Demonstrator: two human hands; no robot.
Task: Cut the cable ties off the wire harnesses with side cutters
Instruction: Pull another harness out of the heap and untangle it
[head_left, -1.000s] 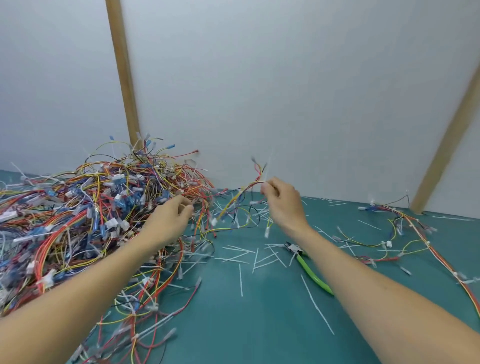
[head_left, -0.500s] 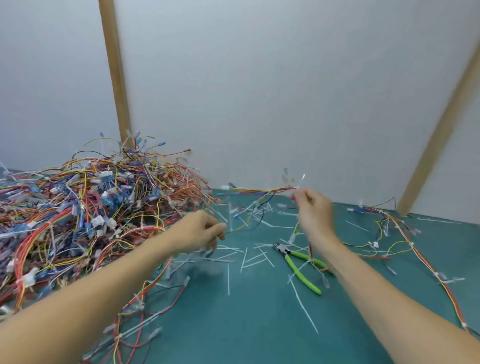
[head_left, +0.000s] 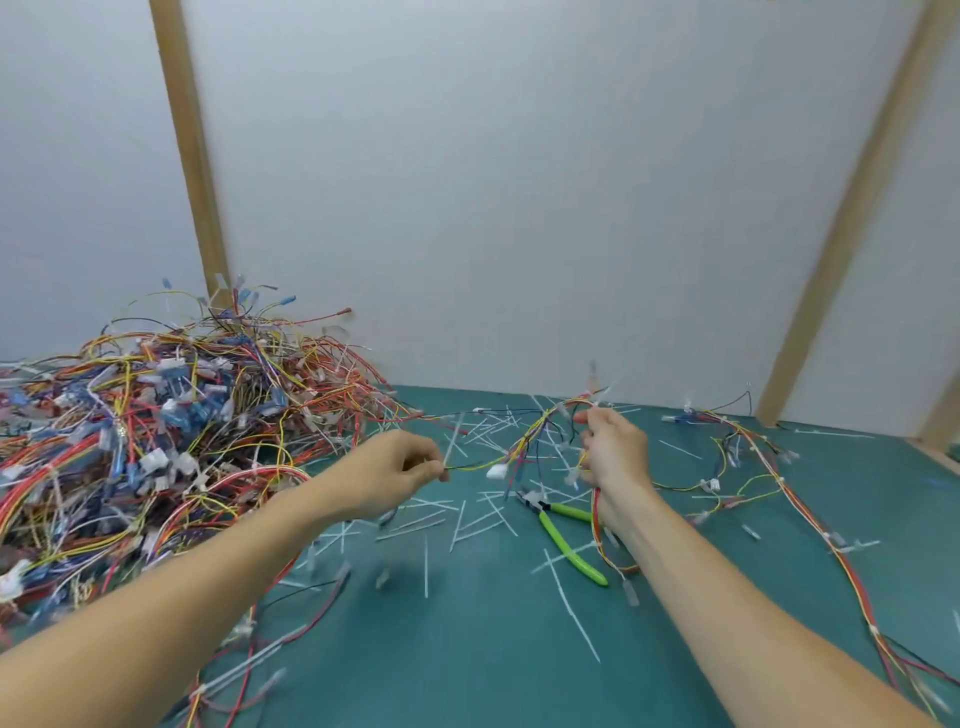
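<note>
I hold one wire harness (head_left: 524, 441) stretched between both hands above the green mat (head_left: 467, 649). My left hand (head_left: 395, 470) pinches its thin end. My right hand (head_left: 615, 452) grips the bundled part, and loose strands hang down past the wrist. White connectors dangle from the harness. The side cutters (head_left: 563, 535), green-handled, lie on the mat just below and left of my right wrist, in neither hand.
A big heap of tangled harnesses (head_left: 156, 441) fills the left side. Cut white cable ties (head_left: 457, 514) litter the mat's middle. Another harness (head_left: 779, 499) trails along the right. A white wall with wooden battens (head_left: 192, 156) closes off the back.
Both hands moved right and away from the heap, drawing one harness free of it. The left hand now pinches the harness's thin end. The cutters stayed in place.
</note>
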